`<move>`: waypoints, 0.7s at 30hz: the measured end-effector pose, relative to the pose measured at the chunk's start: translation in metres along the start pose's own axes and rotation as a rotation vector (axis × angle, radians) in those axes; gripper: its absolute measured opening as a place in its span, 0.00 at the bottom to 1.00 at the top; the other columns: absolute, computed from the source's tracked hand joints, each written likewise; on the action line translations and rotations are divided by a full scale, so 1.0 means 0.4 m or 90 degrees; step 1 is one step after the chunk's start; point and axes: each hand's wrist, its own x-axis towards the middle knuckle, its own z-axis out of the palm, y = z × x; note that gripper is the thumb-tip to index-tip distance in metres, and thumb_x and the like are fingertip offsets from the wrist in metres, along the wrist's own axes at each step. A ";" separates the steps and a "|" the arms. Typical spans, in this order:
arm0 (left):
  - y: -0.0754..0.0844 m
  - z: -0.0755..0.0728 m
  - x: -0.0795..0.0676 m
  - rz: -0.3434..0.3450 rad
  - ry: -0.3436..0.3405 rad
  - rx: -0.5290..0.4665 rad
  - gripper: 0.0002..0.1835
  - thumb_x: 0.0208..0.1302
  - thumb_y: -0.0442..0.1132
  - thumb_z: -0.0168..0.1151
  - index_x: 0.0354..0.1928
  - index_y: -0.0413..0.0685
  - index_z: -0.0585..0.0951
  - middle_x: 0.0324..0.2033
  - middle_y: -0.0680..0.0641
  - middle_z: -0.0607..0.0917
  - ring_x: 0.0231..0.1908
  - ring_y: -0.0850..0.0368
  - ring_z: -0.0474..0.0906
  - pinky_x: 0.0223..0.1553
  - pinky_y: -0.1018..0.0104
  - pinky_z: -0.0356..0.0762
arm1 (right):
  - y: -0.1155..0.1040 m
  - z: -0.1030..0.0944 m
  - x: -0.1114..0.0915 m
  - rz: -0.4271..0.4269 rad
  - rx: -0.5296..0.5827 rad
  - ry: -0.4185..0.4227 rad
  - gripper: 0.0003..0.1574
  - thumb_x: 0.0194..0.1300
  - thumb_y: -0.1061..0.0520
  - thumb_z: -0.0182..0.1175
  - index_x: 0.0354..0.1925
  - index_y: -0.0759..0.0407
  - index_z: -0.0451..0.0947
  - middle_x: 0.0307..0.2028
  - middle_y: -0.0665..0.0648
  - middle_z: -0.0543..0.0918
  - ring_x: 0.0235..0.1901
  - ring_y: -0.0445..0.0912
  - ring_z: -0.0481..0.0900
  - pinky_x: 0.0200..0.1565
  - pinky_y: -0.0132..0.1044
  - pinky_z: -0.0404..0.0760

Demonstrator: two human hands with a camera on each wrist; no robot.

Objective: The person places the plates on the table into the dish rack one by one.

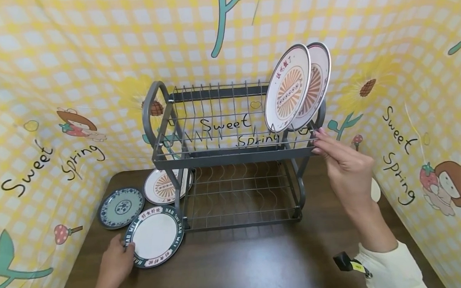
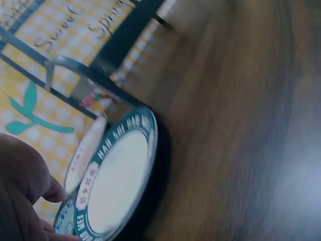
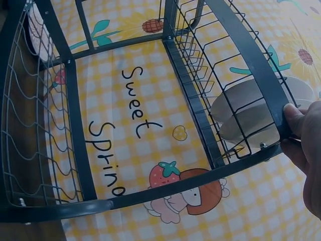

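A white plate with a dark green lettered rim (image 1: 154, 237) is at the left of the table, before the rack's left leg. My left hand (image 1: 117, 259) pinches its left edge, thumb on the rim. A two-tier dark metal dish rack (image 1: 230, 158) stands in the middle. My right hand (image 1: 345, 166) grips the front right corner of its top tier; thumb and fingers close round the frame in the right wrist view. Two white plates with orange sunburst prints, a front plate (image 1: 288, 93) and a rear plate (image 1: 321, 75), stand upright at the top tier's right end.
Left of the rack lie a blue floral plate (image 1: 121, 208) and a sunburst plate (image 1: 160, 188), partly behind the rack's leg. A pale round thing (image 1: 375, 191) shows behind my right wrist. Yellow checked cloth (image 1: 115, 31) surrounds the brown table (image 1: 248, 265).
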 end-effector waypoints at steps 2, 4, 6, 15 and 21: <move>-0.007 0.018 0.021 -0.014 0.029 0.020 0.36 0.70 0.40 0.45 0.69 0.21 0.47 0.57 0.19 0.63 0.60 0.23 0.60 0.61 0.33 0.62 | 0.001 0.001 -0.003 0.004 0.004 0.004 0.14 0.48 0.72 0.70 0.36 0.63 0.88 0.42 0.60 0.87 0.47 0.51 0.85 0.52 0.31 0.81; -0.011 0.030 0.039 -0.042 0.041 0.029 0.36 0.70 0.39 0.47 0.69 0.21 0.48 0.56 0.19 0.63 0.59 0.23 0.59 0.60 0.33 0.63 | 0.003 0.002 -0.007 0.007 0.006 0.009 0.14 0.48 0.72 0.70 0.36 0.63 0.88 0.43 0.60 0.87 0.47 0.50 0.85 0.51 0.31 0.81; -0.012 0.037 0.052 -0.075 0.042 0.031 0.35 0.70 0.38 0.48 0.69 0.21 0.48 0.55 0.20 0.62 0.59 0.24 0.60 0.59 0.34 0.65 | 0.004 0.005 -0.007 0.008 0.008 0.010 0.14 0.48 0.72 0.70 0.36 0.64 0.88 0.43 0.60 0.87 0.48 0.50 0.85 0.51 0.31 0.81; -0.023 0.035 0.082 -0.130 0.010 0.026 0.31 0.70 0.38 0.50 0.67 0.23 0.55 0.53 0.24 0.70 0.50 0.30 0.70 0.51 0.38 0.70 | 0.008 0.009 -0.012 0.017 0.018 0.022 0.13 0.48 0.72 0.70 0.36 0.63 0.88 0.43 0.60 0.87 0.47 0.51 0.85 0.51 0.32 0.82; -0.035 0.029 0.094 -0.118 0.018 -0.023 0.27 0.66 0.34 0.55 0.63 0.25 0.65 0.46 0.28 0.76 0.39 0.40 0.76 0.36 0.52 0.75 | 0.011 0.011 -0.016 0.025 0.020 0.032 0.13 0.48 0.71 0.70 0.36 0.62 0.88 0.43 0.59 0.87 0.47 0.50 0.85 0.51 0.32 0.82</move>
